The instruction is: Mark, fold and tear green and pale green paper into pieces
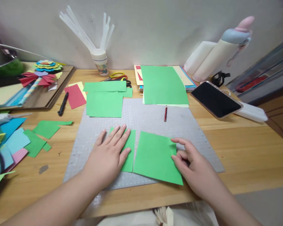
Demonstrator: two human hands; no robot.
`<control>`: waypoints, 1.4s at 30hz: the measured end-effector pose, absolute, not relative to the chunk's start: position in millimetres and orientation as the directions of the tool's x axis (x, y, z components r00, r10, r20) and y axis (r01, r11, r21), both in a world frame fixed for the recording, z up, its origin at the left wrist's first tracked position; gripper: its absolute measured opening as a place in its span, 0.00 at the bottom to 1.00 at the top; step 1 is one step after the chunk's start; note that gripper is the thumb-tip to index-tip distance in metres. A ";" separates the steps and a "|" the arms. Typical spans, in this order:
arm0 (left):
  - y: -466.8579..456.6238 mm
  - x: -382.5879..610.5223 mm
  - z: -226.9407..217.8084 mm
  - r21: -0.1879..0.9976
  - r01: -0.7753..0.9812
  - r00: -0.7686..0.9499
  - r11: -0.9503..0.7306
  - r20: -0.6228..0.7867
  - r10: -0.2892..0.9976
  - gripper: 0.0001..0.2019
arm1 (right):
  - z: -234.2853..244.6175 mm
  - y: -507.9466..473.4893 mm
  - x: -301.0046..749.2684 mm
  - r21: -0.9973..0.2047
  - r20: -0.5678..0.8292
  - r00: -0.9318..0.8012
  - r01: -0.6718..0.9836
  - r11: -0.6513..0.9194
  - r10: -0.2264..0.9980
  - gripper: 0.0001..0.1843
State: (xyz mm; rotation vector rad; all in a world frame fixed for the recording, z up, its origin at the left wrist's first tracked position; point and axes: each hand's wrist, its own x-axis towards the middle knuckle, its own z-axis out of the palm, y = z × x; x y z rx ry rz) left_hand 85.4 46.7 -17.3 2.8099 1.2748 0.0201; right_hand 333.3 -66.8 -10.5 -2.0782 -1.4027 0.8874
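My left hand (110,149) lies flat with fingers stretched over a narrow green paper piece (130,150) on the grey cutting mat (99,125). Just to its right is a larger green paper sheet (155,157), turned slightly, with a thin gap between the two pieces. At that sheet's right edge, my right hand (191,160) grips the paper with bent fingers and thumb; the paper dents a little there. A short dark red pencil (165,113) rests on the mat beyond the sheet.
Green paper pieces (105,103) lie at the mat's back left, near scissors (118,76). A green sheet (163,84) tops a paper stack at the back. Paper scraps (14,141) and a black pen (63,103) are left; a phone (215,99) and bottle (221,50) stand right.
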 end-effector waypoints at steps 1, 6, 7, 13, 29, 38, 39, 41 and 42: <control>46.9 85.5 -17.8 0.062 0.751 0.659 -0.657 -0.014 0.752 0.26 | -11.9 -68.8 335.5 -0.691 -0.250 0.271 0.622 -0.368 0.929 0.18; 48.3 85.7 -19.2 0.123 0.750 0.656 -0.650 -0.013 0.755 0.26 | -20.4 -76.6 347.3 -0.753 -0.180 0.294 0.573 -0.324 0.939 0.19; 48.8 85.7 -18.4 0.146 0.749 0.655 -0.647 -0.007 0.756 0.26 | -21.3 -77.3 348.6 -0.780 -0.135 0.301 0.556 -0.289 0.944 0.19; 50.4 84.2 -5.9 0.497 0.637 0.605 -0.589 0.151 0.782 0.33 | -12.1 -68.4 344.3 -0.911 0.079 0.356 0.406 -0.078 0.931 0.16; 83.4 73.5 6.0 0.998 0.062 -0.282 -0.005 0.023 0.959 0.15 | 1.6 106.3 282.4 -0.981 -0.122 0.176 0.126 -0.145 0.977 0.22; 79.3 78.7 1.4 0.998 0.067 -0.198 -0.002 0.015 0.980 0.14 | -0.1 146.5 246.3 -0.822 0.006 0.054 0.569 -0.026 0.999 0.23; 77.7 79.0 2.6 0.996 0.081 -0.193 -0.024 0.040 0.980 0.14 | 4.0 144.8 249.8 -0.773 0.034 0.056 0.635 -0.009 0.998 0.23; 75.1 78.9 5.5 0.991 0.118 -0.188 -0.060 0.081 0.979 0.13 | 14.5 138.9 263.4 -0.661 0.073 0.083 0.751 -0.014 0.994 0.22; 74.5 78.3 7.1 0.987 0.144 -0.187 -0.069 0.095 0.978 0.13 | 20.1 135.0 273.0 -0.603 0.074 0.111 0.797 -0.044 0.991 0.19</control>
